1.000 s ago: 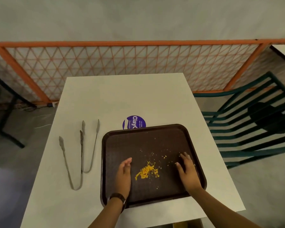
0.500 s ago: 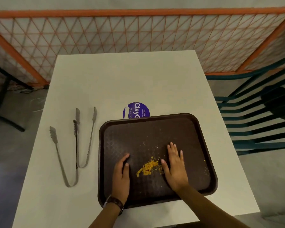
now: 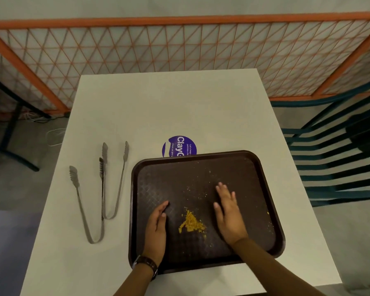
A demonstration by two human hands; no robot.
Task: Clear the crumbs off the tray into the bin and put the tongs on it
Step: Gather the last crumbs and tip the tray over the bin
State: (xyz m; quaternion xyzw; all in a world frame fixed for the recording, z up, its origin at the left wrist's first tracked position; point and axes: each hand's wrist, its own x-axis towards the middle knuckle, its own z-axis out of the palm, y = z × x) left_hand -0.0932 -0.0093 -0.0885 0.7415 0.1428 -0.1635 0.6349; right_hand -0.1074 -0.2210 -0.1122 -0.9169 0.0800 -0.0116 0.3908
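Near the left edge of the surface [image 3: 169, 103] we see two pairs of tongs [image 3: 102, 199] lying side by side, arms apart, one arm crossing the other pair. Just right of them, towards the near right corner, sits the brown tray [image 3: 169, 180], its far rim covering part of a purple sticker [image 3: 178, 146]. On the tray the left hand [image 3: 156, 227] stands on edge, fingers [image 3: 161, 210] straight and released, grasping nothing. Next we find the yellow crumbs [image 3: 191, 224] in a small pile, with a few specks scattered farther right. The right hand [image 3: 229, 214] lies flat, fingers spread, likewise released. Beyond the right edge stands a green chair [image 3: 340, 195].
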